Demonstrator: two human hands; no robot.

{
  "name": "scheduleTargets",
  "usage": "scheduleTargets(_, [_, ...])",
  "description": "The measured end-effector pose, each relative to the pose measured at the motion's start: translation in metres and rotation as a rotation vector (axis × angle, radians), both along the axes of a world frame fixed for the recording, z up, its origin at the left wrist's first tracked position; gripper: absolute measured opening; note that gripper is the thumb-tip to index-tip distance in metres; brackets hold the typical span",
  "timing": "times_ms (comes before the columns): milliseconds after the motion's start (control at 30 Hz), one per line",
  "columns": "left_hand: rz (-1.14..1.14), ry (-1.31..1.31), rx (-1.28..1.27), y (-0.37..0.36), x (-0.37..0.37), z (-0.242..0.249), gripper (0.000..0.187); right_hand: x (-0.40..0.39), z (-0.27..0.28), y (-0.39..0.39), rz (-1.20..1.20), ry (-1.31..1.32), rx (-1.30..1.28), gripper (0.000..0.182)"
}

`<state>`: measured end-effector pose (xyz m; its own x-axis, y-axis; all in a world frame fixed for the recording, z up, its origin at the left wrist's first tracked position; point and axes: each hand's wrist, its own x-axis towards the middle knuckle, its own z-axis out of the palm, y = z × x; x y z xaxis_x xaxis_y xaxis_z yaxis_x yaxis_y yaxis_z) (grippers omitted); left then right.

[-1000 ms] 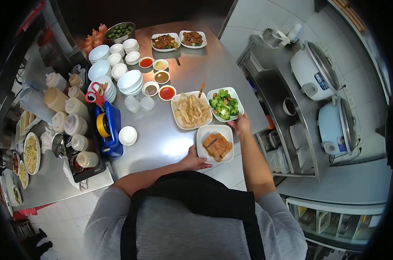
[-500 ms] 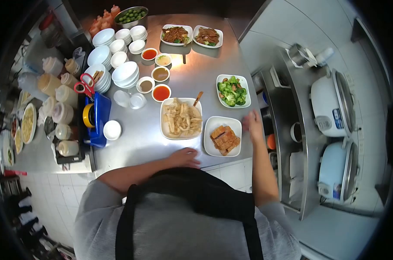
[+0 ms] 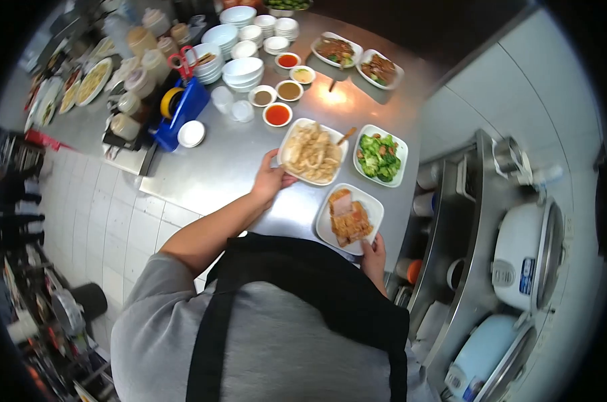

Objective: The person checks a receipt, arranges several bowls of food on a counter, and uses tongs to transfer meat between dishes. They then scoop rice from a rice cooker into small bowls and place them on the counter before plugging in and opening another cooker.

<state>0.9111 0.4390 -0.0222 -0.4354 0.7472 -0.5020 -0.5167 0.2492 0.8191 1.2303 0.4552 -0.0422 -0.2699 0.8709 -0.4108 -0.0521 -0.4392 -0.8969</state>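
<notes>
My left hand (image 3: 270, 179) is closed on the lower left rim of a white square dish (image 3: 287, 143) on the metal table. Pale strips of food (image 3: 312, 151) fill this dish, and a brown wooden handle (image 3: 347, 137) sticks out at its right. Nearer to me, my right hand (image 3: 374, 256) grips the lower right edge of a white square plate (image 3: 325, 224), thumb on the rim. On that plate lies a golden-brown sliced cutlet (image 3: 350, 222). A dish of broccoli (image 3: 380, 158) stands just beyond. Some fingers are hidden under the rims.
Small sauce bowls (image 3: 277, 114), stacked white bowls (image 3: 242, 72) and a blue holder (image 3: 188, 106) with red scissors (image 3: 181, 62) and yellow tape stand at the left. Two meat dishes (image 3: 335, 51) are at the back. Shelving with rice cookers (image 3: 518, 261) is at the right.
My view has turned, so the table appears tilted. My left hand has gone from the table's front edge to the dish of strips. My right hand has come down onto the cutlet plate.
</notes>
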Motion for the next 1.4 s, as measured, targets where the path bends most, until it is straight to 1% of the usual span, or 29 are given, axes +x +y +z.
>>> scheduleTargets(33, [0.042, -0.018, 0.033, 0.011, 0.007, -0.005, 0.045, 0.008, -0.006, 0.001, -0.007, 0.023, 0.000, 0.041])
scheduleTargets(133, [0.078, -0.029, 0.033, 0.038, 0.019, -0.007, 0.044, 0.016, -0.010, 0.010, -0.003, 0.046, -0.040, 0.044])
scheduleTargets(233, [0.072, -0.029, 0.078, 0.050, 0.020, -0.002, 0.045, 0.003, -0.006, 0.018, -0.027, 0.094, -0.063, 0.045])
scheduleTargets(267, [0.039, 0.049, 0.016, 0.048, 0.016, 0.000, 0.046, -0.002, -0.004, 0.019, -0.045, 0.119, -0.065, 0.045])
scheduleTargets(333, [-0.030, 0.202, -0.108, 0.039, 0.009, 0.020, 0.048, -0.011, 0.001, 0.023, -0.048, 0.140, -0.059, 0.046])
scheduleTargets(367, [-0.056, 0.504, -0.122, 0.035, -0.002, 0.020, 0.045, -0.015, 0.004, 0.024, -0.053, 0.150, -0.057, 0.046])
scheduleTargets(467, [-0.033, 1.143, 0.154, 0.052, -0.073, 0.044, 0.032, -0.016, 0.036, 0.027, -0.013, 0.003, -0.121, 0.050])
scheduleTargets(500, [-0.014, 1.323, 0.133, 0.067, -0.111, 0.048, 0.026, 0.004, 0.018, 0.029, 0.040, -0.099, -0.026, 0.051])
scheduleTargets(533, [0.006, 1.503, 0.114, 0.087, -0.152, 0.052, 0.019, 0.010, 0.027, 0.029, 0.025, -0.219, 0.061, 0.048])
scheduleTargets(567, [0.056, 1.602, 0.157, 0.103, -0.183, 0.072, 0.018, 0.015, 0.035, 0.027, -0.042, -0.310, 0.157, 0.044])
scheduleTargets(600, [-0.009, 1.776, 0.114, 0.120, -0.225, 0.082, 0.019, 0.022, 0.040, 0.024, -0.108, -0.386, 0.264, 0.039])
scheduleTargets(633, [-0.042, 1.866, -0.017, 0.136, -0.260, 0.091, 0.020, 0.031, 0.041, 0.021, -0.153, -0.441, 0.340, 0.037])
scheduleTargets(667, [-0.079, 1.950, -0.152, 0.151, -0.291, 0.095, 0.021, 0.034, 0.047, 0.018, -0.206, -0.498, 0.361, 0.035])
scheduleTargets(733, [-0.189, 1.984, -0.419, 0.176, -0.339, 0.088, 0.027, 0.033, 0.060, 0.007, -0.276, -0.530, 0.361, 0.034])
scheduleTargets(833, [-0.558, 1.806, -0.689, 0.200, -0.368, 0.074, 0.026, 0.011, 0.078, -0.006, -0.326, -0.593, 0.340, 0.034])
scheduleTargets(933, [-0.511, 1.833, -0.724, 0.209, -0.360, 0.070, 0.023, -0.017, 0.087, -0.013, -0.312, -0.655, 0.393, 0.033])
scheduleTargets(967, [-0.334, 1.968, -0.575, 0.210, -0.356, 0.069, 0.026, -0.032, 0.094, -0.013, -0.312, -0.668, 0.409, 0.030])
scheduleTargets(1067, [-0.463, 1.835, -0.357, 0.198, -0.308, 0.105, 0.034, -0.060, 0.099, -0.007, -0.277, -0.683, 0.459, 0.028])
scheduleTargets(1167, [-0.762, 1.736, -0.454, 0.168, -0.283, 0.111, 0.037, -0.083, 0.097, 0.006, -0.129, -0.546, 0.450, 0.026])
scheduleTargets(1233, [-0.565, 1.646, -0.437, 0.140, -0.280, 0.106, 0.041, -0.148, 0.133, 0.031, 0.046, -0.357, 0.385, 0.025])
scheduleTargets(1300, [-0.490, 1.618, -0.387, 0.109, -0.286, 0.095, 0.047, -0.208, 0.131, 0.061, 0.252, -0.121, 0.256, 0.023])
scheduleTargets(1333, [-0.515, 1.532, -0.450, 0.102, -0.286, 0.093, 0.051, -0.246, 0.138, 0.078, 0.343, -0.097, 0.303, 0.024])
scheduleTargets(1367, [-0.538, 1.443, -0.510, 0.097, -0.287, 0.090, 0.055, -0.274, 0.126, 0.108, 0.543, -0.162, 0.388, 0.030])
scheduleTargets(1400, [-0.552, 1.398, -0.492, 0.099, -0.291, 0.082, 0.058, -0.311, 0.107, 0.133, 0.594, -0.225, 0.514, 0.035])
